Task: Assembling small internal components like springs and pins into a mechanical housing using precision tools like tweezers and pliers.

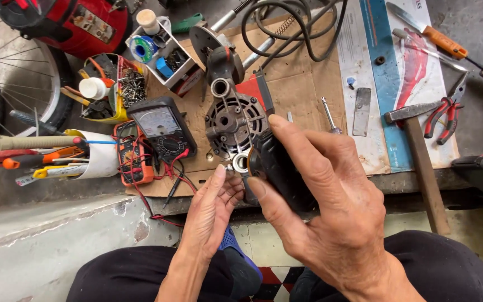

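Gripping the black housing (278,176) of a stripped power tool, the right hand (331,207) wraps it from the near side, its fingers (292,134) clamped over the top. The left hand (211,210) comes up just beside the housing on its left, with fingers (226,187) pinched together at a small metal bearing (239,163) on the tool's end.

The tool's long axis runs away from the person: from the housing it passes through the round, vented motor body (231,120) to the grey gear head (223,64) at the far end, tilted slightly left.

Room around the housing is tight. Left of it, close by, sit an analogue multimeter (162,128) and an orange meter (134,154) with red and black leads trailing to the cardboard's (286,84) near edge. Right of it lie a screwdriver bit (329,114) and a flat metal strip (362,111), then a hammer (420,162) and red-handled pliers (445,114) well apart. Beyond the gear head, black cable (297,28) loops across the cardboard. The counter's (398,182) front edge runs just behind the hands, and open space lies only on the near side, above the person's knees.
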